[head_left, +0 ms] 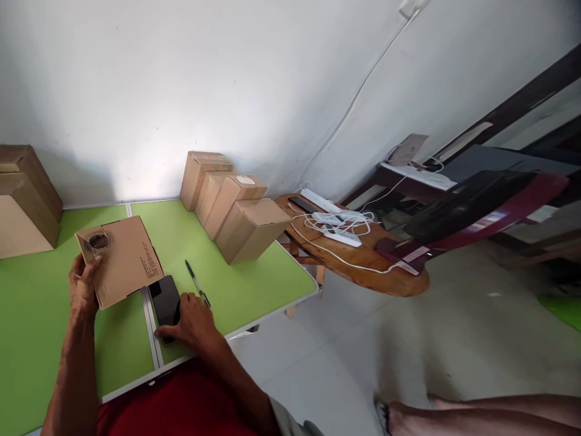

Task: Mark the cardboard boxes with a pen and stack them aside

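Observation:
My left hand [83, 286] grips the left edge of a flat brown cardboard piece [121, 259] with printed text and a round dark spot near its top corner. It is held just above the green table [236, 278]. My right hand [193, 323] rests on the table with its fingers on the lower end of a black phone [165, 300], which lies screen up and partly under the cardboard. A black pen [196, 283] lies on the table just beyond my right hand.
Several closed cardboard boxes [231, 209] stand in a row at the table's far right, and a larger box [22, 203] at the far left. A round wooden side table [363, 257] holds power strips and white cables. Another person's bare legs [476, 412] lie at the bottom right.

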`<move>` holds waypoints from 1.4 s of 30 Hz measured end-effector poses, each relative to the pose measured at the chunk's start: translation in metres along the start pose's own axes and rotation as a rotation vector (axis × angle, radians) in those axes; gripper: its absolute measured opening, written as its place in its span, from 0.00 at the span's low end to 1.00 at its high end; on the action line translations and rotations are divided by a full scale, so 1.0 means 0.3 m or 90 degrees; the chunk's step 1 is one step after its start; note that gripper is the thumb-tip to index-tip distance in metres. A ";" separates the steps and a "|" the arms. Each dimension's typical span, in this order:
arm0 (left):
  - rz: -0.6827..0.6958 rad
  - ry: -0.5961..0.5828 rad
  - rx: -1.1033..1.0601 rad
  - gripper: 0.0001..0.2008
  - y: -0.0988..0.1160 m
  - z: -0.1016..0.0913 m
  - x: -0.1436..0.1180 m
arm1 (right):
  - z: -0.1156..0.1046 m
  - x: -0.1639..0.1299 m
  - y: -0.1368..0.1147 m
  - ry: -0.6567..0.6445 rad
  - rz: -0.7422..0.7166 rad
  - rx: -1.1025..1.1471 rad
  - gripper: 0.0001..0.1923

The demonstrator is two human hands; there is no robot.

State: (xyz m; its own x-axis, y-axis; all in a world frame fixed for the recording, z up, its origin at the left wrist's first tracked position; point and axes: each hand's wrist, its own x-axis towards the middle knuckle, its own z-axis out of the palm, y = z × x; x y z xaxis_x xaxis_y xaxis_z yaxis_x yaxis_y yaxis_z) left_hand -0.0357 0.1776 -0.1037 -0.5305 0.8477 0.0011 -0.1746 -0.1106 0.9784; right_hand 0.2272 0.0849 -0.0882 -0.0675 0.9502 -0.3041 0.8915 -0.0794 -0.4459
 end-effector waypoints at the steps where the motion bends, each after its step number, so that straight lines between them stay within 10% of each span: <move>1: -0.001 -0.001 -0.003 0.32 0.000 -0.002 0.001 | 0.026 -0.005 -0.015 0.002 0.014 0.012 0.45; 6: -0.007 0.005 -0.026 0.33 0.006 -0.008 -0.002 | 0.062 0.014 -0.023 -0.002 0.070 0.089 0.46; 12: -0.004 0.021 -0.066 0.37 0.001 -0.018 -0.011 | 0.086 -0.013 0.102 -0.025 0.012 0.417 0.17; 19: -0.015 -0.003 -0.088 0.43 -0.013 -0.018 -0.030 | 0.078 -0.166 0.226 -0.228 0.016 0.939 0.37; 32: 0.025 -0.156 -0.093 0.44 0.006 0.007 -0.078 | -0.021 0.129 -0.276 -0.236 -0.331 1.044 0.45; 42: 0.026 -0.176 -0.090 0.42 0.005 0.013 -0.090 | 0.034 0.176 -0.306 -0.244 -0.324 1.030 0.43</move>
State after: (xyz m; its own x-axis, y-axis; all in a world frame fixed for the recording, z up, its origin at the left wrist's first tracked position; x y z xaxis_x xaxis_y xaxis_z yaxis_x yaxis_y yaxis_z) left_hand -0.0185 0.1565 -0.1013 -0.2973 0.9479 0.1148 -0.2820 -0.2020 0.9379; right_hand 0.1373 0.1391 -0.0719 -0.4826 0.8735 0.0632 -0.5462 -0.2438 -0.8014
